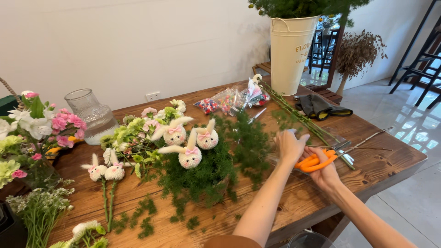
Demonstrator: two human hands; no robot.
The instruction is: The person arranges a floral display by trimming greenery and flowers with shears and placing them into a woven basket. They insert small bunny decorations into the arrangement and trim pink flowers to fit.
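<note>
— Gripping the orange scissors [316,162] firmly, the right hand [327,173] has its fingers closed through the handles; blades point away from the grip

— And the left hand [289,146]?

— Just beside the grip, open; whether it pinches a stem I cannot tell. I'd judge: steady the green stems [298,115] before closing

– What are the hands doing?

– The right hand [327,174] grips orange-handled scissors [317,161], blades pointing away over the wooden tabletop [390,156]. The left hand [289,146] rests just beside the handles, fingers [301,139] curled toward them.

– And around the fingers?

– Left of them, a mound of feathery greenery [202,172] topped with three white bunny-shaped flowers [189,143]. Beyond them lie long green stems [294,112], leading to a cream metal bucket [289,55].
</note>
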